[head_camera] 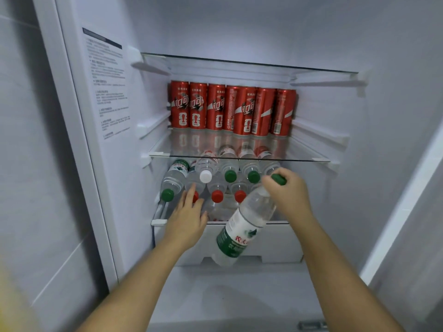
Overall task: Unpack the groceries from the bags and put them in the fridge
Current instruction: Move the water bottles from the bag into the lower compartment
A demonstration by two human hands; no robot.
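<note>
You see a grey tiled wall [21, 144] at the left; a blurred yellow object [10, 310] occupies the lower-left corner.

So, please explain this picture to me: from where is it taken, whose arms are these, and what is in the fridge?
No machine here: a person wears a camera on the head, so you see their own two arms. Red cans stand in a row on a glass shelf of the open fridge. Below it, water bottles lie stacked, caps toward you. The right hand grips a tilted bottle near its green cap. The left hand touches the stack with straight fingers.
</note>
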